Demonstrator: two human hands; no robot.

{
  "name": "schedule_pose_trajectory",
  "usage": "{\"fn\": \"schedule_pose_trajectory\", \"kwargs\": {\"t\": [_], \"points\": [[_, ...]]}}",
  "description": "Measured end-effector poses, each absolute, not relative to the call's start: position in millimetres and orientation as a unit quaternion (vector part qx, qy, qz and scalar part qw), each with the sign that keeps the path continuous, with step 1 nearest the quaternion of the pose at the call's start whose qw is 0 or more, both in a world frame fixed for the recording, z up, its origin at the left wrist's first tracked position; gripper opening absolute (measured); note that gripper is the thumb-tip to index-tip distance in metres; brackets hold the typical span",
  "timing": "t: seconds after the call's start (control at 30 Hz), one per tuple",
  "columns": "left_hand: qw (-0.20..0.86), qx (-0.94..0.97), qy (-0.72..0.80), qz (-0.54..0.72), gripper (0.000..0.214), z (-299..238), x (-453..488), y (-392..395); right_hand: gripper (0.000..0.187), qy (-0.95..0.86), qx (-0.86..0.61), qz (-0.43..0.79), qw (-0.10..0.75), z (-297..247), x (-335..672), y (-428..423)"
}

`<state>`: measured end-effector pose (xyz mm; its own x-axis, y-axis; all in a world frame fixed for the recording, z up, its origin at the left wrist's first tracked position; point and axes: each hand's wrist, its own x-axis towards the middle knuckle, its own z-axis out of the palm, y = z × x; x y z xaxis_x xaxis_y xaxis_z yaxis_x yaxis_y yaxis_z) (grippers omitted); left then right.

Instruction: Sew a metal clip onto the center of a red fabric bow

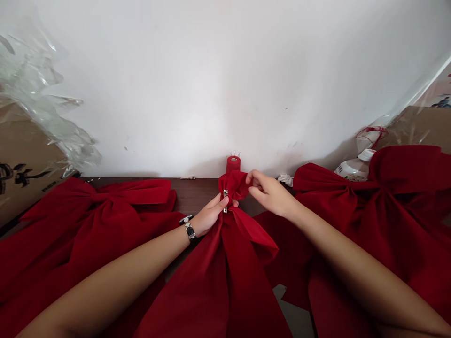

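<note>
A large red fabric bow (243,249) with long tails hangs in front of me, its gathered middle raised. My left hand (211,213) is closed round that middle, the thumb pressing beside a silver metal clip (225,206) on the back of the knot. My right hand (269,191) is at the bow's right loop, its fingers curled and drawn together at the loop's edge. Whether they pinch the fabric or a fine thread is too small to see. Just behind the bow stands a spool of red thread (233,164) with several pins or needles sticking up.
Finished red bows lie in piles, a left pile (105,220) and a right pile (384,202), on the dark table (192,195). A loose metal clip (188,178) lies by the wall. Around the edges are a cardboard box (24,155), clear plastic wrap (45,103) and a white bottle (355,166).
</note>
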<state>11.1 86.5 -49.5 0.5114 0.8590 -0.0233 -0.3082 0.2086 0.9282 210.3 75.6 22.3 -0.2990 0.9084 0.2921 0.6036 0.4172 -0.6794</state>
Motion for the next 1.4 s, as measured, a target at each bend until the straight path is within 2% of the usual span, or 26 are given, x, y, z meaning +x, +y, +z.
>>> {"fn": "schedule_pose_trajectory", "kwargs": {"t": [0.1,0.2,0.37,0.53,0.63,0.8,1.03,1.17,1.27,1.4], "points": [[0.725,0.485,0.274,0.405,0.041,-51.7,10.8,88.4,0.014,-0.79,-0.448,0.227,0.352,28.9,208.4,68.3],[0.718,0.495,0.282,0.4,0.049,-56.3,10.4,89.7,0.011,-0.786,-0.387,0.29,0.386,22.7,199.5,65.3],[0.657,0.547,0.314,0.413,0.059,-66.5,7.0,93.2,0.009,-0.71,-0.424,0.364,0.429,5.5,185.0,62.7],[0.568,0.632,0.371,0.374,0.068,-66.9,2.7,92.9,0.009,-0.749,-0.466,0.245,0.403,7.3,180.6,52.3],[0.548,0.65,0.367,0.378,0.072,-65.1,2.4,92.8,0.011,-0.761,-0.435,0.209,0.433,7.6,181.1,50.5],[0.558,0.636,0.345,0.406,0.068,-67.7,3.0,95.7,0.02,-0.755,-0.361,0.228,0.498,-3.3,182.9,59.1],[0.652,0.58,0.283,0.398,0.042,-50.2,7.7,84.6,0.026,-0.663,-0.339,0.398,0.536,-24.8,183.2,70.6],[0.666,0.565,0.273,0.403,0.039,-42.6,9.9,79.7,0.033,-0.625,-0.335,0.463,0.533,-30.7,182.3,75.7],[0.655,0.582,0.267,0.401,0.039,-43.8,9.5,80.6,0.034,-0.631,-0.346,0.458,0.521,-29.5,183.7,77.4],[0.615,0.626,0.271,0.396,0.04,-46.8,7.8,83.0,0.034,-0.663,-0.336,0.39,0.544,-20.1,188.0,75.9]]}}
